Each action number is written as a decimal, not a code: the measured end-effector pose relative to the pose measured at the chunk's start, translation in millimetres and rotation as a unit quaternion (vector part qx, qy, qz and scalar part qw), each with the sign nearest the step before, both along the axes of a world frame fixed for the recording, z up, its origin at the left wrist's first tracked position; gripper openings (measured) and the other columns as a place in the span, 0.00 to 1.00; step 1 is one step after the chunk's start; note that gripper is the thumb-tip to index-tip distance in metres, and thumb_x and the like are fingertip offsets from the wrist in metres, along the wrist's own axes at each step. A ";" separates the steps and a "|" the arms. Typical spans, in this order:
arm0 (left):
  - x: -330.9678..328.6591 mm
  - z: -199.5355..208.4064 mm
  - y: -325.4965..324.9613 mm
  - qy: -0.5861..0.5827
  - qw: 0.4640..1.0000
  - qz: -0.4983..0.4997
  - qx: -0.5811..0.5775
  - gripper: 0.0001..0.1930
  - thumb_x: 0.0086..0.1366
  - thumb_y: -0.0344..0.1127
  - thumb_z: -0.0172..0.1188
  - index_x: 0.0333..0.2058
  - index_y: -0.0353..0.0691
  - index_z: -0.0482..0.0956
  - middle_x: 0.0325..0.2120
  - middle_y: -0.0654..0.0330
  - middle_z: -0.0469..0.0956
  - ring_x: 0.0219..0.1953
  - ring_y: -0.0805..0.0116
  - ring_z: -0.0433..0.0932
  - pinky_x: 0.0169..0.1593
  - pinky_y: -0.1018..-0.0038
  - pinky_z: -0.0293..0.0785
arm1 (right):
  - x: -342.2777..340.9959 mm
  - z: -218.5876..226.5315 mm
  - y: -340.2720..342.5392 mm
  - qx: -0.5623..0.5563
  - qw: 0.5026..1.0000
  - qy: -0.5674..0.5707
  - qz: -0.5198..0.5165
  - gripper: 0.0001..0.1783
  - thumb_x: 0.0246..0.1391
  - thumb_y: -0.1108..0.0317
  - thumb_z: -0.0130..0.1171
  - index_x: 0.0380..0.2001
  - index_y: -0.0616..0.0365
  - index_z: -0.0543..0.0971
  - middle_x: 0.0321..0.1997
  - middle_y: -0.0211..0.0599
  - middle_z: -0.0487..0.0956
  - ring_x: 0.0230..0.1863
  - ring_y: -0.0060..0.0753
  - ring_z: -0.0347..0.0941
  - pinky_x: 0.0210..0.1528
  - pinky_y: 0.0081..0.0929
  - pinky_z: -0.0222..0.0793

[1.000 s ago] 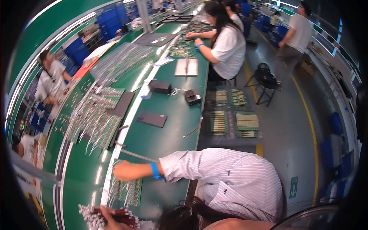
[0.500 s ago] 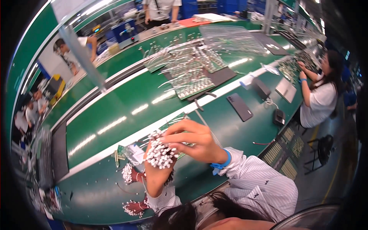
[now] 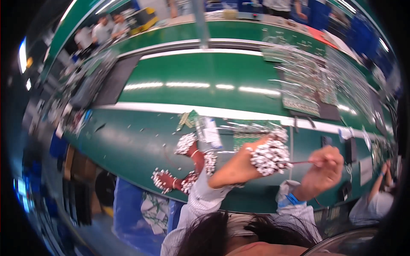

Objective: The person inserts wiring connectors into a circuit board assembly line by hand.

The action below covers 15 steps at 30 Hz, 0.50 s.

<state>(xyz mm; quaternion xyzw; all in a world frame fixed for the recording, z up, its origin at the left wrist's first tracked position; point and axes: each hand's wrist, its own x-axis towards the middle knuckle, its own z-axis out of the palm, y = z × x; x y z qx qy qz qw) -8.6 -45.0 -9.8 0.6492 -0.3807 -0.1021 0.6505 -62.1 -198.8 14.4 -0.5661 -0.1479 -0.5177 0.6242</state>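
Observation:
My left hand (image 3: 245, 165) is closed around a thick bundle of wires, whose many white connector ends (image 3: 271, 157) face up. To its right, my right hand (image 3: 323, 170) pinches a single dark red wire (image 3: 302, 162) that reaches across to the bundle's edge. Left of my left forearm, two more tied bundles of red wires (image 3: 197, 159) with white ends lie on the green table (image 3: 124, 143). Beyond my left hand there is a green circuit board (image 3: 247, 141) with pale wires. A clear plastic bag (image 3: 210, 133) lies beside it.
Wired circuit boards (image 3: 301, 91) sit on the green belt (image 3: 192, 72) past a white rail (image 3: 171, 109). A blue bin (image 3: 128, 200) stands below the table's near edge. Another person's sleeve (image 3: 369, 207) shows at the right, beside a dark box (image 3: 350, 149).
The view has swung left. My right hand has moved off the bundle to the right and now pinches a red wire stretched from it. My left hand still grips the bundle.

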 end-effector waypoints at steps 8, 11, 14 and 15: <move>-12.5 2.1 11.2 0.103 0.991 -0.036 -0.083 0.30 0.43 0.32 0.65 0.46 0.34 0.64 0.32 0.58 0.75 0.31 0.79 0.71 0.38 0.79 0.69 | -4.6 -9.9 5.7 0.076 0.993 -0.051 0.070 0.10 0.54 0.65 0.45 0.26 0.61 0.66 0.19 0.26 0.54 0.22 0.17 0.49 0.22 0.14 0.46; -9.9 3.3 11.4 0.050 0.996 -0.008 -0.071 0.29 0.43 0.31 0.65 0.45 0.33 0.65 0.32 0.58 0.75 0.31 0.78 0.72 0.37 0.79 0.69 | -1.9 -2.7 9.6 0.000 0.997 -0.035 0.066 0.13 0.52 0.61 0.47 0.23 0.59 0.64 0.16 0.26 0.56 0.18 0.18 0.50 0.16 0.13 0.50; -6.4 5.6 14.5 0.012 0.997 0.024 -0.069 0.27 0.43 0.31 0.65 0.44 0.33 0.66 0.31 0.58 0.75 0.31 0.76 0.72 0.37 0.78 0.69 | 3.0 -7.3 7.4 -0.066 0.984 -0.050 0.155 0.16 0.51 0.57 0.50 0.24 0.60 0.66 0.17 0.29 0.60 0.17 0.22 0.57 0.15 0.14 0.54; -5.3 6.1 15.6 0.025 0.996 0.030 -0.077 0.27 0.43 0.31 0.64 0.43 0.33 0.66 0.31 0.58 0.74 0.31 0.75 0.73 0.37 0.77 0.69 | 5.2 -8.0 8.1 -0.123 0.972 -0.061 0.190 0.17 0.50 0.55 0.50 0.25 0.61 0.66 0.17 0.31 0.62 0.17 0.24 0.60 0.15 0.14 0.55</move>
